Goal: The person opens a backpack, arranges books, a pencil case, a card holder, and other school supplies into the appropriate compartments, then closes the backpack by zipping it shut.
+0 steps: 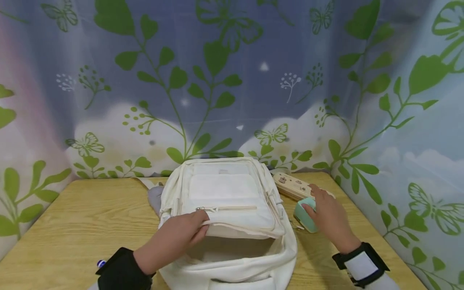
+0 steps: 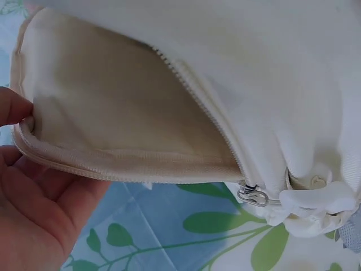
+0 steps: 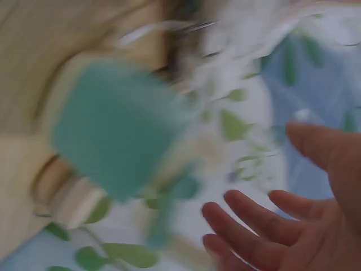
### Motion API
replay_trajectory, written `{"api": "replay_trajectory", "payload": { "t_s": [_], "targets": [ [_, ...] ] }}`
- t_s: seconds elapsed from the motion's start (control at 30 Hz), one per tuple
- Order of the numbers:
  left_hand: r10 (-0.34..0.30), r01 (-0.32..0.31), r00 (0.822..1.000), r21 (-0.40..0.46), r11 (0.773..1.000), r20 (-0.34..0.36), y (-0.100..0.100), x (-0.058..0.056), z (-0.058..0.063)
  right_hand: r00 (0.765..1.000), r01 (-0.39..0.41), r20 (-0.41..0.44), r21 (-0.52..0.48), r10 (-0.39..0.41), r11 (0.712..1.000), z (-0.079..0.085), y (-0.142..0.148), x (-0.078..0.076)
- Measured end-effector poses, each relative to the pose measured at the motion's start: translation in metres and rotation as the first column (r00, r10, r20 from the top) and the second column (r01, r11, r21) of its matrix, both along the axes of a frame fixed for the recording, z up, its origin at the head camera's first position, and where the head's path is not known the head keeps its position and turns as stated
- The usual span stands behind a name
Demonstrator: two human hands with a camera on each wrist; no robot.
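A white backpack (image 1: 232,181) lies on the table, its front compartment unzipped and gaping toward me. My left hand (image 1: 177,235) pinches the zippered edge of the backpack's front flap (image 2: 130,164) and holds it up, thumb on one side and fingers on the other. A metal zipper pull (image 2: 252,196) hangs at the corner of the opening. At the backpack's right stands a mint-green box-shaped object (image 1: 306,215), blurred in the right wrist view. My right hand (image 3: 293,220) is beside it, fingers spread and apart from it in that view.
A cream patterned case (image 1: 290,184) lies behind the green object. A grey plush-looking item (image 1: 155,198) pokes out at the backpack's left. By my left wristband is a small blue-and-white item (image 1: 101,264). A leaf-printed curtain (image 1: 217,80) borders the wooden table (image 1: 90,217).
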State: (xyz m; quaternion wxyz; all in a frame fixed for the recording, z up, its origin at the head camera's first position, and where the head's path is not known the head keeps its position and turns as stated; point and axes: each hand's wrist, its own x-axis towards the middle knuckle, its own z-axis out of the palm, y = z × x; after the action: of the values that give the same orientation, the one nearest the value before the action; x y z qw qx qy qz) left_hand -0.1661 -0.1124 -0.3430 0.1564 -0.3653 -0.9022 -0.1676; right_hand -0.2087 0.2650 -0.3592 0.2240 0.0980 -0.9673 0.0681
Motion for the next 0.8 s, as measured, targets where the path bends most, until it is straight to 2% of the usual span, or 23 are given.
{"api": "replay_trajectory", "payload": {
  "t_s": [0.07,0.17,0.23,0.3,0.43,0.57,0.7,0.73,0.8],
  "targets": [
    [0.009,-0.009,1.0,0.003,1.0,-0.028,-0.003,-0.001,0.0,0.999,0.034,0.04,-0.012,-0.033,0.999,-0.007,0.004,-0.011],
    [-0.004,0.004,1.0,-0.002,1.0,-0.027,-0.006,-0.001,-0.001,0.986,0.064,0.153,-0.003,-0.063,0.998,-0.015,0.006,-0.017],
    [-0.009,0.008,1.0,-0.013,1.0,-0.024,-0.007,-0.002,-0.002,0.978,0.08,0.19,0.017,-0.082,0.997,-0.019,0.006,-0.02],
    [-0.006,0.006,1.0,-0.02,1.0,-0.028,-0.008,-0.003,-0.003,0.981,0.085,0.169,0.046,-0.091,0.995,-0.021,0.006,-0.022],
    [-0.017,0.016,0.998,-0.022,1.0,-0.061,-0.004,-0.006,-0.004,0.99,0.105,0.075,0.14,-0.117,0.985,-0.027,0.011,-0.02],
    [-0.025,0.023,0.992,-0.012,1.0,-0.125,-0.005,-0.008,-0.004,0.989,0.105,0.078,0.192,-0.122,0.976,-0.03,0.011,-0.021],
    [-0.011,0.013,0.99,0.012,1.0,-0.14,-0.007,-0.012,-0.001,0.992,0.087,0.076,0.12,-0.096,0.989,-0.025,0.009,-0.02],
    [-0.006,0.008,0.993,0.022,1.0,-0.119,-0.007,-0.013,0.0,0.994,0.082,0.06,0.087,-0.088,0.993,-0.021,0.008,-0.018],
    [-0.005,0.007,0.999,0.051,0.999,-0.05,-0.005,-0.017,0.002,0.998,0.057,-0.026,0.008,-0.057,0.998,-0.013,0.003,-0.012]
  ]
}}
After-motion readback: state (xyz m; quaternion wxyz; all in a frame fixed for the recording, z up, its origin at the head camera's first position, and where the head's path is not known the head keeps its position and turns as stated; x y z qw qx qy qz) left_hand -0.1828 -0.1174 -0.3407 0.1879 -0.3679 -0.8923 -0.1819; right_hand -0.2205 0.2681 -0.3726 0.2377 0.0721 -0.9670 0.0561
